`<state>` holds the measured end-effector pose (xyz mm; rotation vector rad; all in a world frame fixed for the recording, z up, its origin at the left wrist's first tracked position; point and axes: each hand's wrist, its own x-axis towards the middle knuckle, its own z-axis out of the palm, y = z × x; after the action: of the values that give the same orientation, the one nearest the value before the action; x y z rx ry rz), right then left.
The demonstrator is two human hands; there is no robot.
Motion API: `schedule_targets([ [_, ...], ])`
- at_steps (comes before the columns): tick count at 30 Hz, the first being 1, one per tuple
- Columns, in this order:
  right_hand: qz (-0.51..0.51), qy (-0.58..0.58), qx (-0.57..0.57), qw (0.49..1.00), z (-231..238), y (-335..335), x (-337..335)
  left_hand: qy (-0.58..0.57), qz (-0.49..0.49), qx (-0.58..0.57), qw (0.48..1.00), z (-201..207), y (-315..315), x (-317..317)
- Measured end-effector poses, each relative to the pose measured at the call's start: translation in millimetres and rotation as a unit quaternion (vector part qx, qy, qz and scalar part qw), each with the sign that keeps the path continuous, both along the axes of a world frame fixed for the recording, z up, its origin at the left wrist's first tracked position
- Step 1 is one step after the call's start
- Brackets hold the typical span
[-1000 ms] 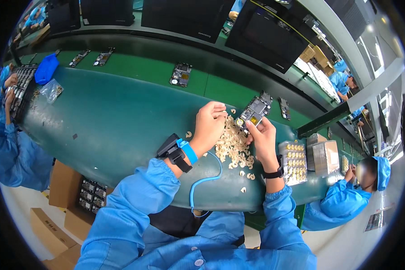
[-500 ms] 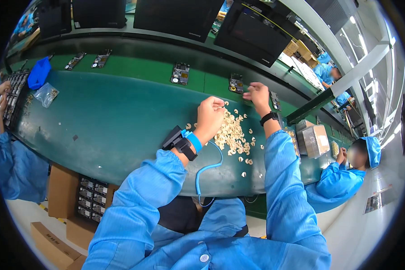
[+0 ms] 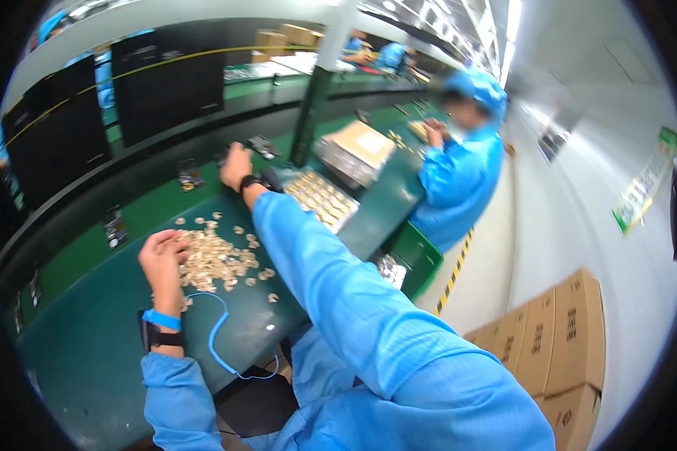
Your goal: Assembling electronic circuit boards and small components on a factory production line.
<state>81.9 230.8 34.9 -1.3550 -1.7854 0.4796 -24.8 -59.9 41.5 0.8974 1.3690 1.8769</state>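
On the bench's left, my left hand (image 3: 164, 259) is closed beside a heap of small cream curved pieces (image 3: 212, 257); whatever its fingertips pinch is too small to make out. My right arm stretches forward to the far green strip. There my right hand (image 3: 237, 167) is closed on the edge of a dark circuit board (image 3: 222, 155), mostly hidden by the fingers. Another circuit board (image 3: 264, 147) lies just right of that hand. To its left are a board with a yellow part (image 3: 189, 174) and one more board (image 3: 115, 225). A blue coiled cord (image 3: 217, 331) runs from my left wristband.
Right of my forearm lies a tray of gold-coloured pieces (image 3: 323, 199), with a carton on a clear box (image 3: 357, 150) behind it. A co-worker (image 3: 462, 165) sits farther right, near a green bin (image 3: 421, 259). Cardboard boxes (image 3: 549, 338) stand at the lower right.
The view has swung to the right, bringing the tray, co-worker and boxes further in. My right hand has reached out to a board on the far strip. My left hand stays by the heap.
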Motion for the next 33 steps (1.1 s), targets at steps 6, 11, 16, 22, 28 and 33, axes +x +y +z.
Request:
schedule_targets([
  [6, 0.047, 0.097, 0.129, 0.986, 17.6, -9.2, 32.7, 0.026, -0.026, -0.032, 0.999, 0.8, 13.2, 8.1],
  [11, 0.293, 0.277, -0.106, 0.909, 49.9, -120.0, 13.7, 0.029, -0.025, -0.043, 0.998, 0.8, -8.3, -0.1],
  [16, 0.362, 0.291, -0.191, 0.865, 25.2, -158.6, 23.5, 0.058, -0.057, -0.009, 0.997, 4.2, 2.8, 16.4],
  [22, 0.366, 0.162, -0.068, 0.914, 29.7, -171.7, 46.9, 0.051, -0.077, 0.012, 0.996, 6.9, -2.0, 20.4],
  [28, 0.359, 0.139, -0.067, 0.921, 50.1, -169.0, 102.8, 0.053, -0.068, 0.044, 0.995, 13.7, -8.3, 17.4],
  [33, 0.156, -0.012, 0.102, 0.982, 40.8, -123.8, 222.4, 0.015, -0.03, 0.055, 0.998, 4.6, -0.3, 13.1],
])
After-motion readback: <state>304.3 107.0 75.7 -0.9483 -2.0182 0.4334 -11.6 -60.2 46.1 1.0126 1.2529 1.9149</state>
